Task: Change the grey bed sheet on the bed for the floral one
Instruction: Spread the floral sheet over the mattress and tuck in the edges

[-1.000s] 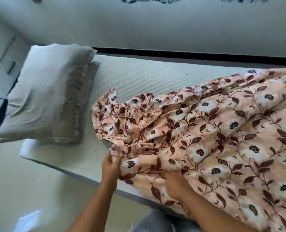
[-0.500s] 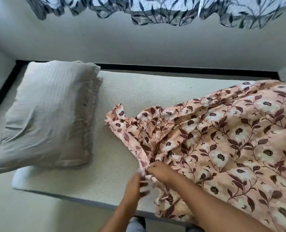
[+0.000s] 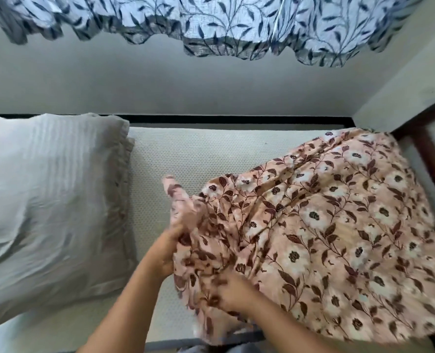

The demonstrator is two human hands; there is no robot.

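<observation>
**Mattress [image 3: 211,154] part-covered; sheet [image 3: 326,225] edge gathered**

Left hand [image 3: 166,248]: fingers curl round the bunched edge of the floral sheet and grip it. Right hand [image 3: 233,293]: rests on the fabric nearer the bed edge; its fingers are blurred, so the grip cannot be told. The sheet covers the right part of the mattress, apart from the pillow [image 3: 51,200]. Since 0.5 s ago, the hands have separated and the sheet corner has lifted.

Both forearms are stretched forward; the left hand [image 3: 166,248] is curled round the sheet [image 3: 326,225]; the right hand [image 3: 233,293] is bunched in it.
</observation>
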